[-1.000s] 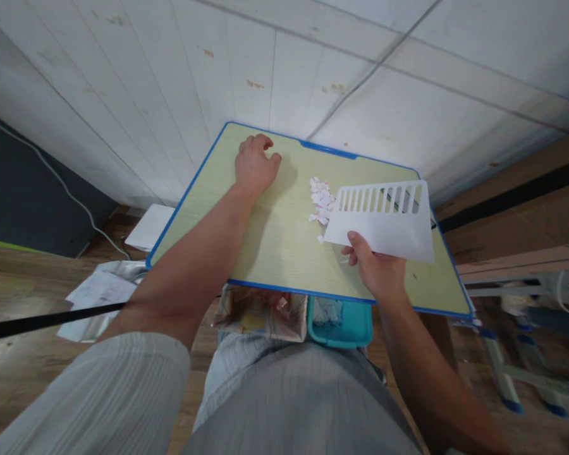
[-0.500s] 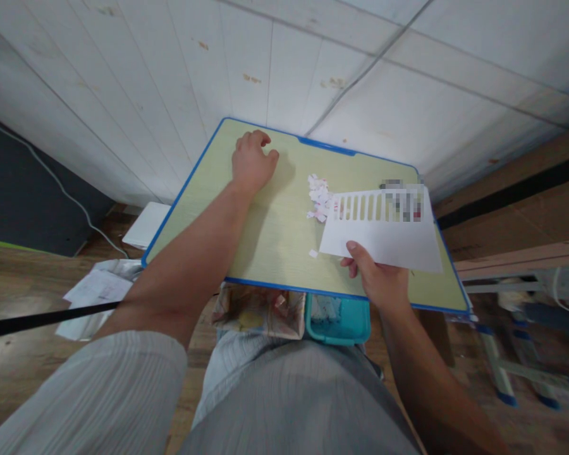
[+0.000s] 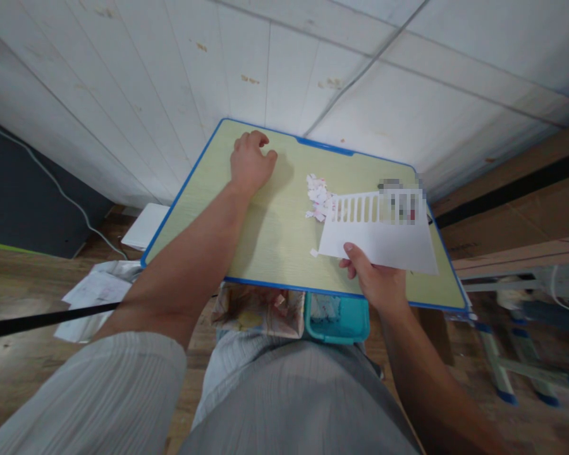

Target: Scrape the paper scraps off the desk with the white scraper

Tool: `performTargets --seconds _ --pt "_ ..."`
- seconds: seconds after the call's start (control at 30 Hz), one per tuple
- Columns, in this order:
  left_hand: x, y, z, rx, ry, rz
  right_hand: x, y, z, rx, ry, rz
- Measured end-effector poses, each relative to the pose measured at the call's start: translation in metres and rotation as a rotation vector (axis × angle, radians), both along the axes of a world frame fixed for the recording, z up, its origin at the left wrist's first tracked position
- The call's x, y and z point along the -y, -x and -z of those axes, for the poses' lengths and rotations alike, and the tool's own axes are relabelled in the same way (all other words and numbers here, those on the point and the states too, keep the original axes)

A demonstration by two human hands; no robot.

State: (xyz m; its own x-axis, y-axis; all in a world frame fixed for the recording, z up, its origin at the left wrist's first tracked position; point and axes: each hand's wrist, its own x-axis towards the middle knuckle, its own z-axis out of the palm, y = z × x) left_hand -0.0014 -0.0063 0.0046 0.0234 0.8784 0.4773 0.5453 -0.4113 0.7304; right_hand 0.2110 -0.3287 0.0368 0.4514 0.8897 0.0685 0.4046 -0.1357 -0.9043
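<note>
My right hand (image 3: 374,278) pinches the near edge of a white sheet of paper (image 3: 379,246), thumb on top. Along its far side the sheet is cut into a row of narrow slots, with the yellow board showing through; part of that side is blurred out. A pile of small paper scraps (image 3: 318,196) lies against the sheet's left end, and one loose scrap (image 3: 313,253) sits nearer to me. My left hand (image 3: 253,161) rests on the far left of the yellow, blue-edged tabletop (image 3: 284,246), fingers curled loosely and thumb apart, holding nothing.
Below the near edge are a patterned box (image 3: 258,309) and a turquoise bin (image 3: 341,316) with bits inside. A white wall (image 3: 246,57) with a cable stands behind. Cardboard (image 3: 512,196) is at the right, papers (image 3: 95,287) at the left.
The view has shifted very slightly. Both hands, the sheet and the scraps keep nearly the same places.
</note>
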Motion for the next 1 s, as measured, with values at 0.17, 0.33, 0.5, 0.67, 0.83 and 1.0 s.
performTargets --seconds 0.17,0.33,0.5,0.67,0.83,1.0 --pt "-0.001 0.000 0.000 -0.004 0.007 0.009 0.002 0.002 -0.001 0.058 0.011 0.059" --pt "-0.003 0.001 0.001 -0.004 0.050 0.010 0.008 0.005 0.003 0.104 0.012 0.110" --pt "-0.002 0.001 0.001 -0.019 0.031 0.001 0.012 0.004 0.009 0.094 0.054 0.063" --pt "0.000 0.000 -0.003 -0.093 0.087 -0.016 0.016 0.001 0.013 0.079 0.076 0.009" --pt "0.000 0.000 -0.005 -0.081 0.107 -0.012 0.019 0.004 0.010 -0.012 0.043 0.064" --pt "-0.005 0.002 0.002 -0.053 0.065 0.003 0.017 0.006 0.005 -0.036 0.024 0.079"
